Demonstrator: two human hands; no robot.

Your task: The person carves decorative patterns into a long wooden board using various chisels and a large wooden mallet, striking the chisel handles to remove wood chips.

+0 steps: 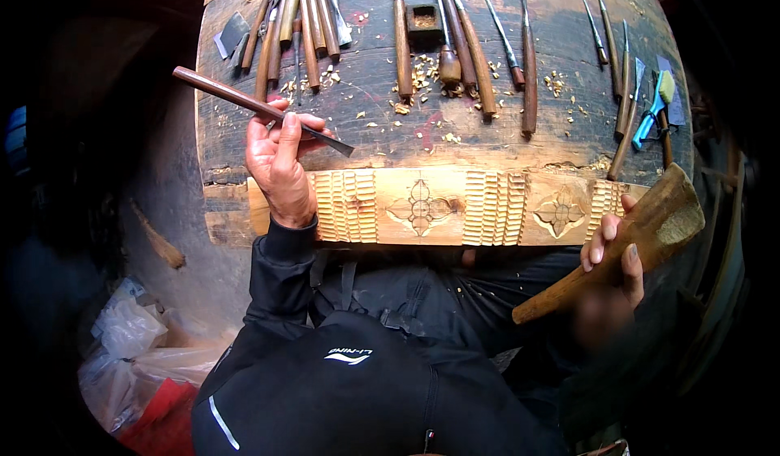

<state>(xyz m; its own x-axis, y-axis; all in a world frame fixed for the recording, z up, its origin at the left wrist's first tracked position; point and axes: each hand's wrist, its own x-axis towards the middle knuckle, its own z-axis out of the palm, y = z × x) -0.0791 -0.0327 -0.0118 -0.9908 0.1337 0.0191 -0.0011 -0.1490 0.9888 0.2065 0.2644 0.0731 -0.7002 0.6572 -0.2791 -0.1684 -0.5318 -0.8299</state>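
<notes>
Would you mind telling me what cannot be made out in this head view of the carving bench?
- Left end of the carved wooden strip: covered by the left hand, which holds a chisel.
- Mallet grip: partly wrapped by the right hand; a blurred patch lies just below.
- Upper ends of the chisels at the bench's far side: cut off by the top edge.

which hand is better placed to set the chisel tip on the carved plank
Left. The left hand holds the chisel, its tip above the carved plank. The right hand grips a wooden mallet off the plank's right end.
</notes>
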